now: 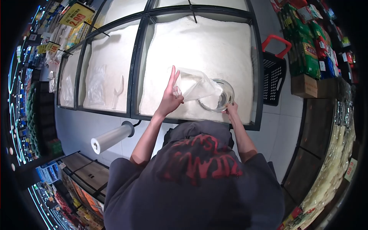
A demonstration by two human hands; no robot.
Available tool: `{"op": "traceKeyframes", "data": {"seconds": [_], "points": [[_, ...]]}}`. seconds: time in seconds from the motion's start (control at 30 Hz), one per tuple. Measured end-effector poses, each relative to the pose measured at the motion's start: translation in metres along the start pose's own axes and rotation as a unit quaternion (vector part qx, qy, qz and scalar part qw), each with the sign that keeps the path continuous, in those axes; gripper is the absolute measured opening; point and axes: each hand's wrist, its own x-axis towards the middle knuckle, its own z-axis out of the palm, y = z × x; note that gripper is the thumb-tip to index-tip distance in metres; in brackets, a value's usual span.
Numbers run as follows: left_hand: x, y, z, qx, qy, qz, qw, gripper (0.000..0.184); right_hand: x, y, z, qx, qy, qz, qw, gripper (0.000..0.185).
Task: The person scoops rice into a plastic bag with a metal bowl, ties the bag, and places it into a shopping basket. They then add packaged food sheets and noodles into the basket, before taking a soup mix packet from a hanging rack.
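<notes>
My left hand (171,100) pinched the left side of the clear bag (201,87) between the thumb and curled fingers, with two fingers raised and spread, while my right hand (231,108) gripped the near right rim of the bowl (231,92), close to the near right corner of the bin (258,76). The bag's right end lay at the bowl, above the white powder (199,42). Slack film and the narrow pinch could have let the bag fold or slip; a tilted bowl could have spilled powder outside it.
</notes>
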Motion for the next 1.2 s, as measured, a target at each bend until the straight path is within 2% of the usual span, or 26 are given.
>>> {"op": "traceKeyframes", "data": {"seconds": [0.07, 0.2, 0.27, 0.3, 0.4, 0.5, 0.57, 0.63, 0.7, 0.73, 0.8, 0.93, 1.0, 1.03, 1.07, 1.17, 1.2], "points": [[0.003, -0.010, -0.003, 0.009, -0.018, -0.009, 1.000, 0.103, 0.000, -0.011, -0.010, 0.029, -0.025, -0.010, 0.999, 0.035], [0.012, -0.020, -0.005, 0.026, -0.036, -0.009, 0.999, 0.091, 0.000, -0.033, -0.040, 0.059, -0.025, -0.037, 0.997, 0.035], [0.018, -0.024, -0.008, 0.031, -0.058, -0.021, 0.998, 0.091, -0.014, -0.056, -0.053, 0.071, -0.018, -0.069, 0.995, 0.036], [0.019, -0.026, -0.009, 0.040, -0.082, -0.034, 0.995, 0.091, -0.029, -0.073, -0.055, 0.036, 0.006, -0.091, 0.995, 0.038], [0.021, -0.022, -0.006, 0.057, -0.071, -0.081, 0.993, 0.092, -0.066, -0.111, -0.067, 0.026, -0.011, -0.141, 0.990, 0.037], [0.025, -0.022, -0.008, 0.121, -0.089, -0.118, 0.982, 0.094, -0.097, -0.135, -0.073, 0.028, -0.012, -0.151, 0.988, 0.034], [0.027, -0.022, -0.008, 0.122, -0.090, -0.102, 0.983, 0.096, -0.111, -0.144, -0.072, 0.038, -0.026, -0.143, 0.989, 0.031], [0.030, -0.019, -0.007, 0.123, -0.094, -0.085, 0.984, 0.097, -0.124, -0.153, -0.061, 0.042, -0.049, -0.133, 0.989, 0.030], [0.033, -0.013, -0.006, 0.172, -0.124, -0.136, 0.968, 0.098, -0.135, -0.160, -0.040, 0.048, -0.077, -0.112, 0.990, 0.028], [0.033, -0.012, -0.006, 0.173, -0.126, -0.132, 0.968, 0.098, -0.130, -0.158, -0.030, 0.044, -0.075, -0.093, 0.992, 0.027], [0.033, -0.011, -0.006, 0.273, -0.112, -0.083, 0.952, 0.096, -0.124, -0.155, -0.008, 0.056, -0.096, -0.082, 0.990, 0.027], [0.037, -0.016, -0.010, 0.324, -0.089, 0.002, 0.942, 0.093, -0.125, -0.168, 0.040, 0.018, -0.101, -0.095, 0.990, 0.032], [0.039, -0.017, -0.012, 0.365, -0.064, 0.015, 0.929, 0.092, -0.132, -0.177, 0.061, 0.001, -0.096, -0.155, 0.983, 0.030], [0.040, -0.018, -0.014, 0.365, -0.062, 0.019, 0.929, 0.092, -0.132, -0.181, 0.068, -0.028, -0.094, -0.166, 0.981, 0.042], [0.040, -0.019, -0.018, 0.369, -0.055, 0.015, 0.928, 0.092, -0.132, -0.185, 0.075, -0.029, -0.094, -0.169, 0.981, 0.042], [0.038, -0.013, -0.025, 0.358, -0.037, -0.001, 0.933, 0.092, -0.146, -0.205, 0.097, -0.151, -0.066, -0.212, 0.963, 0.064], [0.037, -0.011, -0.027, 0.342, -0.026, -0.012, 0.939, 0.092, -0.155, -0.213, 0.105, -0.151, -0.065, -0.214, 0.963, 0.064]]}}
